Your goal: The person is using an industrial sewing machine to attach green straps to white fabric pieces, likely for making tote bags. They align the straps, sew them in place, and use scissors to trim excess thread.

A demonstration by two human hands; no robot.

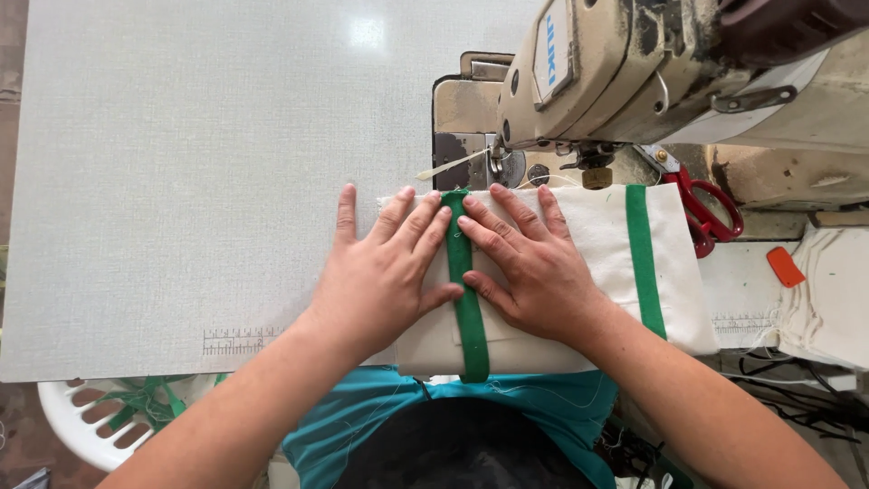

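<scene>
A cream fabric piece (pixel 593 244) lies on the grey table in front of a beige sewing machine (pixel 634 72). A green strap (pixel 467 308) runs down its middle and a second green strap (pixel 643 258) lies further right. My left hand (pixel 380 276) presses flat on the fabric just left of the middle strap, fingers spread. On the other side of that strap my right hand (pixel 529 263) presses flat too, thumb touching the strap. The strap's far end sits close to the needle area (pixel 498 167).
Red-handled scissors (pixel 706 213) lie right of the machine, with an orange piece (pixel 785 267) and more cream fabric (pixel 833 290) beyond. A white plastic basket (pixel 90 421) with green scraps sits below the table's left front edge. The grey tabletop (pixel 181 163) stretches left.
</scene>
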